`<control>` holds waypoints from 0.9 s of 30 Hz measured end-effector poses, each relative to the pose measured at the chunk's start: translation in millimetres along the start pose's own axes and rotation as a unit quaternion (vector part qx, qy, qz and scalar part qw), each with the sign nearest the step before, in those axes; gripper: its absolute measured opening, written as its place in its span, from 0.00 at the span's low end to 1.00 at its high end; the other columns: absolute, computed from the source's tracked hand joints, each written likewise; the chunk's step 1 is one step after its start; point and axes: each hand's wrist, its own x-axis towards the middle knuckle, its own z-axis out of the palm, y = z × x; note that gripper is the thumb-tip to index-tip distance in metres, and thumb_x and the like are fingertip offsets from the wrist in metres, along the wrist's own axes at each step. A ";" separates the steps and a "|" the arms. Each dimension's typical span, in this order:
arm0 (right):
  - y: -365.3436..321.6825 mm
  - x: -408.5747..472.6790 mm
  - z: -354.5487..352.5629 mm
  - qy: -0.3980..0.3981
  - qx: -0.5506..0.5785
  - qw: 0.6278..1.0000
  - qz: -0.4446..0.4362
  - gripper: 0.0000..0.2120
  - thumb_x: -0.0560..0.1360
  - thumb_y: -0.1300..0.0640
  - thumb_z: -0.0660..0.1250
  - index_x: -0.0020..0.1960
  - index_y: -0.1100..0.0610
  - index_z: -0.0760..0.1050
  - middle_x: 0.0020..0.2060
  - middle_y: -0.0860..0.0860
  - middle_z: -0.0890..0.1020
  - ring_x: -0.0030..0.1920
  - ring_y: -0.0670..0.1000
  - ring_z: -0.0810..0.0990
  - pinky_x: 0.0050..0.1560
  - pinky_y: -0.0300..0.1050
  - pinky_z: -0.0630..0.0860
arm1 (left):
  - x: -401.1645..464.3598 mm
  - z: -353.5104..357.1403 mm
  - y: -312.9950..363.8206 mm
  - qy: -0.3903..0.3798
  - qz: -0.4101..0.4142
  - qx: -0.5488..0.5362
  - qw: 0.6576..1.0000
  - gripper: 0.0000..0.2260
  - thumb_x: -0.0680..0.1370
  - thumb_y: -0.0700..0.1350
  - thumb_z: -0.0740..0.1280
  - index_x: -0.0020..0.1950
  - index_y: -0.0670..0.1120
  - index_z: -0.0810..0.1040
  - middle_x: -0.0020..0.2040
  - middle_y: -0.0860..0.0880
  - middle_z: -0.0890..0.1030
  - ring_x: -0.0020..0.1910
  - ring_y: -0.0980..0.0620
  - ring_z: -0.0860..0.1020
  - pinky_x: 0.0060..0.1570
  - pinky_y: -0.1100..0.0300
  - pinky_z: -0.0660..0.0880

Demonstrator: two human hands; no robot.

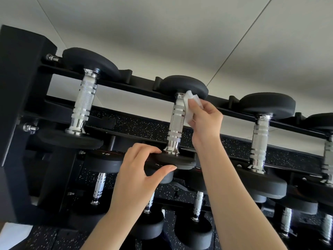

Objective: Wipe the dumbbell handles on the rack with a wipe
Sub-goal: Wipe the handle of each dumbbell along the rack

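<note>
A black rack holds a top row of dumbbells with black round heads and knurled chrome handles. On the middle dumbbell, my right hand presses a white wipe against the right side of the chrome handle, near its upper end. My left hand grips the rim of that dumbbell's near head, thumb below and fingers on top. The left dumbbell handle and the right dumbbell handle stand untouched.
Lower rack tiers carry more dumbbells with chrome handles below my arms. A black upright post bounds the rack at the left. Speckled black flooring lies beneath; a pale wall is behind.
</note>
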 end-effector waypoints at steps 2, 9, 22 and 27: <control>4.3 -1.2 -5.1 -0.044 0.021 0.998 0.029 0.04 0.73 0.58 0.70 0.47 0.58 0.79 0.41 0.54 0.82 0.41 0.50 0.80 0.50 0.51 0.80 | -0.1 0.6 0.1 0.004 -0.001 -0.002 1.000 0.18 0.66 0.63 0.68 0.50 0.56 0.78 0.51 0.60 0.75 0.55 0.54 0.75 0.51 0.61 0.74; 4.9 13.0 -9.3 -0.132 0.079 0.987 0.045 0.05 0.76 0.61 0.66 0.41 0.58 0.72 0.35 0.52 0.79 0.33 0.48 0.77 0.36 0.41 0.78 | -0.8 1.6 0.4 0.009 -0.001 0.000 1.000 0.17 0.66 0.63 0.68 0.50 0.56 0.78 0.51 0.59 0.75 0.55 0.54 0.75 0.51 0.60 0.75; 26.8 10.4 -31.8 -0.285 0.135 0.936 0.159 0.10 0.78 0.59 0.60 0.58 0.60 0.68 0.44 0.56 0.82 0.43 0.53 0.83 0.46 0.50 0.81 | -0.5 3.2 0.4 0.016 0.011 -0.010 1.000 0.16 0.67 0.60 0.69 0.50 0.55 0.78 0.51 0.59 0.75 0.55 0.54 0.75 0.51 0.59 0.75; 26.0 1.0 -37.7 -0.311 0.089 0.928 0.184 0.09 0.80 0.60 0.57 0.59 0.60 0.67 0.46 0.57 0.81 0.43 0.54 0.83 0.44 0.51 0.81 | -0.3 3.4 0.6 0.016 0.015 -0.017 1.000 0.16 0.66 0.60 0.69 0.50 0.55 0.78 0.51 0.59 0.75 0.55 0.53 0.75 0.51 0.64 0.74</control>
